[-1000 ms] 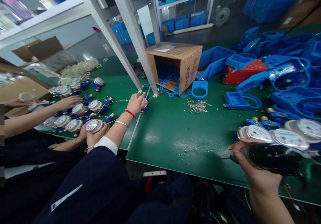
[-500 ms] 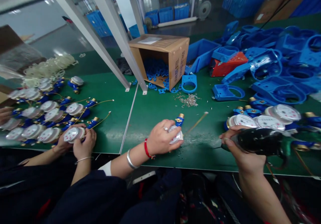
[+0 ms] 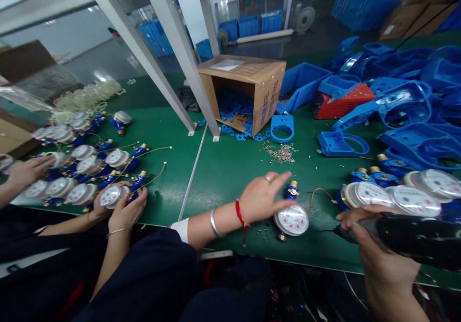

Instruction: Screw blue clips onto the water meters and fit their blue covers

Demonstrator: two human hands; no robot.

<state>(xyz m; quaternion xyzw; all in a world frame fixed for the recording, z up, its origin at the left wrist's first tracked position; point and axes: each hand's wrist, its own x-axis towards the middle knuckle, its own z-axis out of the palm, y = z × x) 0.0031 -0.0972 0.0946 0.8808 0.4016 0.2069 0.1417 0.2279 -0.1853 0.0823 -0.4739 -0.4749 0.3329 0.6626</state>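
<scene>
A water meter (image 3: pixel 293 220) with a white dial, blue body and brass ends lies on the green table in front of me, its thin wire curling off to the right. Over its left edge reaches my left hand (image 3: pixel 261 197), fingers spread and gripping nothing; I cannot tell whether the thumb touches the dial. On the right, my right hand (image 3: pixel 382 250) is wrapped round a black electric screwdriver (image 3: pixel 414 238), whose thin bit points left toward the meter. Just behind that tool, several more meters (image 3: pixel 374 194) stand grouped together. Small screws (image 3: pixel 284 153) lie in a loose pile beyond my left hand.
A cardboard box (image 3: pixel 268 101) on its side spills small blue parts. Blue plastic housings (image 3: pixel 406 101) heap at the right rear, near a red box (image 3: pixel 344 102). Metal posts (image 3: pixel 180 48) rise at left. Co-workers' hands (image 3: pixel 126 211) handle meters at left.
My left hand has come off the meter's dial and opened, leaving the meter on the table. The screwdriver stays in my right hand. The whole view has shifted slightly.
</scene>
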